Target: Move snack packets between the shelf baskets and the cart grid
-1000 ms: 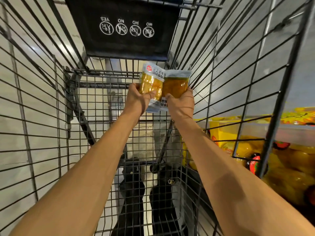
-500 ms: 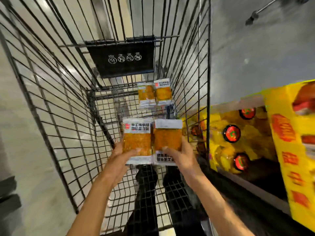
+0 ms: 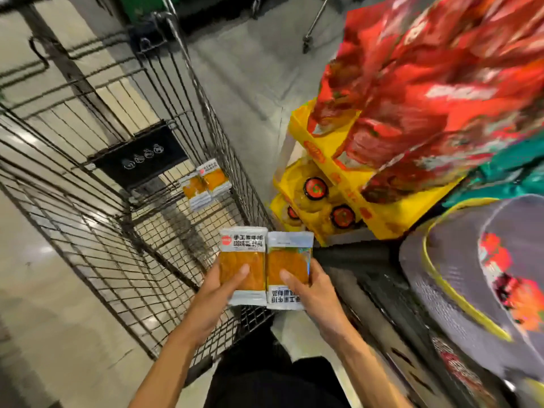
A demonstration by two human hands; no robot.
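The left hand gripped one orange-filled, white-ended plastic snack packet, thumb pressed on its face. The right hand gripped a matching second packet the same way. The hands were close together and the two packets touched edge to edge, held above the near right corner of the black wire shopping cart.

At 11 o'clock from the hands, a small pile of the same orange packets lay at the cart's far end, just below its black printed seat flap. From 1 to 3 o'clock stood the shelf: yellow cardboard trays, blurred red foil bags and a grey yellow-edged bag.

This looked like a mid-carry step (toward cart or shelf, the view alone could not settle). If cartward, the next move called for keeping both grips firm, clearing the wire rim and laying the pair flat near the pile.
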